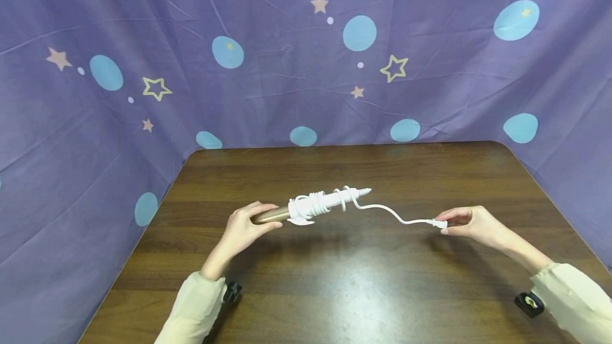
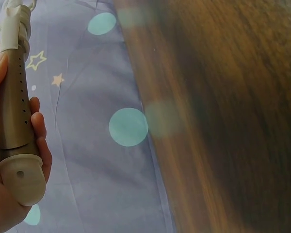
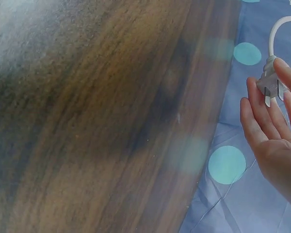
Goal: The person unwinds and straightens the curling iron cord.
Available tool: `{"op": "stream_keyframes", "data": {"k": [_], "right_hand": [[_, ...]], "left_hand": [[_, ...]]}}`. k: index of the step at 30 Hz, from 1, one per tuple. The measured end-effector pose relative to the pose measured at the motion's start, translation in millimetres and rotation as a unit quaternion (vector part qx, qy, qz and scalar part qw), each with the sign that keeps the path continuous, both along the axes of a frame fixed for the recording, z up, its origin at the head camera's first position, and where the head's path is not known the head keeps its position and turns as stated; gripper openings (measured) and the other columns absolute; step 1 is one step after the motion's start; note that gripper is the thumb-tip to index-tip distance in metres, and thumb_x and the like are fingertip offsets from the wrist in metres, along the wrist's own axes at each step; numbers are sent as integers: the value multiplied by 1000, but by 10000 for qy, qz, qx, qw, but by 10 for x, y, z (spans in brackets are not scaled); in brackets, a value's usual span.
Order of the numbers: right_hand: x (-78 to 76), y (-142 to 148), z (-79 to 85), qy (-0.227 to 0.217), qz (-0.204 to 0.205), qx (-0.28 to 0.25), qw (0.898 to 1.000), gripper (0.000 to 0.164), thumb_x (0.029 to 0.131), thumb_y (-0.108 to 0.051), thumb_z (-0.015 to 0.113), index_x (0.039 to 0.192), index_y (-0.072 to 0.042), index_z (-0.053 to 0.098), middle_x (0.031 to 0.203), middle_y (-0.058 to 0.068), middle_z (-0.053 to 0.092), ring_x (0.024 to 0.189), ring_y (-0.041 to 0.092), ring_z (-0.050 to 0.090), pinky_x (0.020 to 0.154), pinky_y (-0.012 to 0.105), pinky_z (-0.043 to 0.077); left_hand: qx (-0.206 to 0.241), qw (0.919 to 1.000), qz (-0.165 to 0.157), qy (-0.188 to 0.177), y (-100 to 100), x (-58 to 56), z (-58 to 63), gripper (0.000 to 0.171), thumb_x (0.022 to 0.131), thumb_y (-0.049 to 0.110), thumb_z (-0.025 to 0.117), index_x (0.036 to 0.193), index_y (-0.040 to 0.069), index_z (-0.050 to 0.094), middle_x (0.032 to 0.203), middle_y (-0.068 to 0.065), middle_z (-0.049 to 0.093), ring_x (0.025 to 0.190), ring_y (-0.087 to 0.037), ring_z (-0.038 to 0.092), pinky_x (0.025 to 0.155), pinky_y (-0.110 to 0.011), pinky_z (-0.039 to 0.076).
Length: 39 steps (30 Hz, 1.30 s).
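My left hand (image 1: 243, 229) grips the gold-brown barrel of a curling iron (image 1: 306, 207), thumb on one side and fingers on the other. In the left wrist view the barrel (image 2: 12, 104) shows rows of small holes and a pale end cap (image 2: 23, 178). White cord (image 1: 389, 210) is wound around the white handle, with a loose length running rightward. At its end my right hand (image 1: 480, 225) pinches the white plug (image 1: 439, 223) between thumb and fingers. Two metal prongs (image 3: 267, 99) stick out of the plug in the right wrist view. Both hands are above the table.
A brown wooden table (image 1: 306, 169) with rounded far corners lies below. Purple cloth (image 1: 277, 89) with blue spots and stars hangs behind and beside it. Black wrist devices (image 1: 529, 304) sit at both sleeves. Light glares off the table's front middle.
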State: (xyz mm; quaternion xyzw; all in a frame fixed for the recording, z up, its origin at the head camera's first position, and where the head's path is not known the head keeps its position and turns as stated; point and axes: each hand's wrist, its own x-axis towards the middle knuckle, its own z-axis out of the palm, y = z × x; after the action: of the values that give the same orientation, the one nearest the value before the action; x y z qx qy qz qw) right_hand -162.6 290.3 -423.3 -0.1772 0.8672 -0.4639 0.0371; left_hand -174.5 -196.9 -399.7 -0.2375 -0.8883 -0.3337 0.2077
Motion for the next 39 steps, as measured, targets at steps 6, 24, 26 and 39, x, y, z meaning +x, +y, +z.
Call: {"op": "stream_keyframes", "data": {"k": [6,24,26,39], "right_hand": [[56,13,122,-97,-68,-70,9999,25,76,-11,68,98,2,65,92,-10,65,79,4,60,65,18,45],[7,66,596,-75,-1620,-1149,9800,25,79,-11,67,103,-13,67,84,-22,65,82,-5,58,69,13,40],[-6,68,597,-60,-1745,-1120,9782,26,79,-13,67,105,-12,66,84,-23,64,83,-6,57,69,12,39],[-269,427,1,-57,-1310,-592,9896,32,77,-20,69,107,-10,65,96,-17,64,85,-4,58,67,12,43]], "left_hand": [[43,9999,117,-114,-41,14,-11,38,58,24,81,92,11,70,87,-3,67,85,-24,61,73,-38,45],[-403,9971,-461,-450,-60,41,1,36,62,29,79,94,15,69,76,9,61,62,-4,50,58,-24,40],[-386,9965,-571,-471,-50,44,-2,36,62,29,79,94,15,69,75,10,60,62,-3,49,57,-24,40],[187,9956,-698,-591,-67,40,-5,35,62,22,79,94,12,69,76,7,61,63,-5,51,58,-23,40]]}}
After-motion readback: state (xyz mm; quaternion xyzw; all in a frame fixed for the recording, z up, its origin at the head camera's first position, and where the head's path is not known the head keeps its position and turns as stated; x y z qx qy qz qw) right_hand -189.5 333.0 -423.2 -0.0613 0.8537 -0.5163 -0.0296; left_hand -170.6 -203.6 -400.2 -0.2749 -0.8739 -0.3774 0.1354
